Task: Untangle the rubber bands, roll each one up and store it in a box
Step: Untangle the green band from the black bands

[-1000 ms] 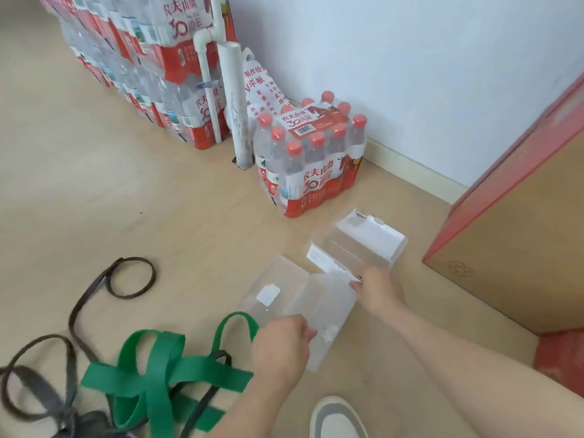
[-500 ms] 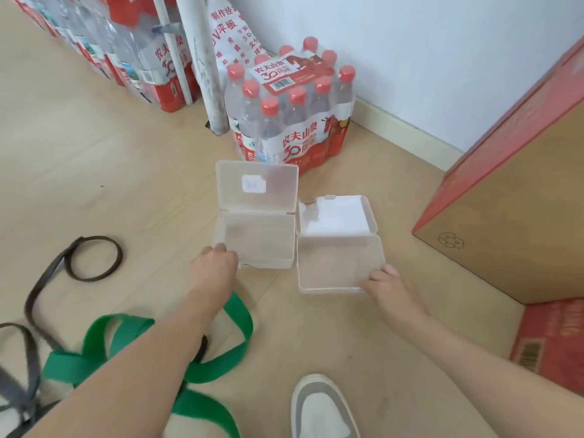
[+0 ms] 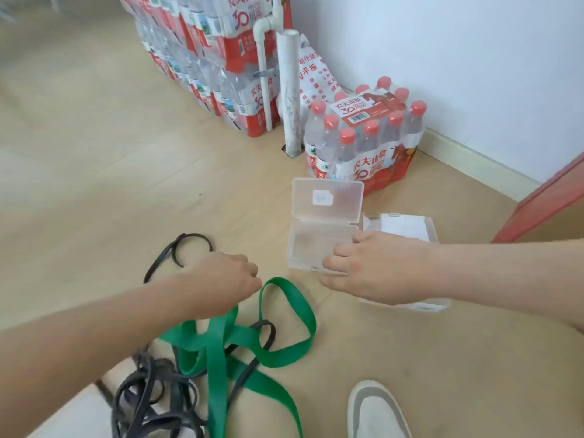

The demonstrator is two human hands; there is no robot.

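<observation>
Progress looks close to nil, judging by the layout: the green band and the dark bands lie knotted together on the floor at near left, none rolled. 2 clear boxes sit open and empty, 1 box at centre, the other to its right. Left hand, loosely curled, holds nothing I can see, above the green loop. Right hand, fingers spread, rests over the boxes' near edges. Pale floor; water packs and a pipe stand by the far wall; a shoe shows near.

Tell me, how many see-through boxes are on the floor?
2. One clear box sits open in front of the water bottles; the other clear box lies just right of it, partly hidden by the right hand.
</observation>
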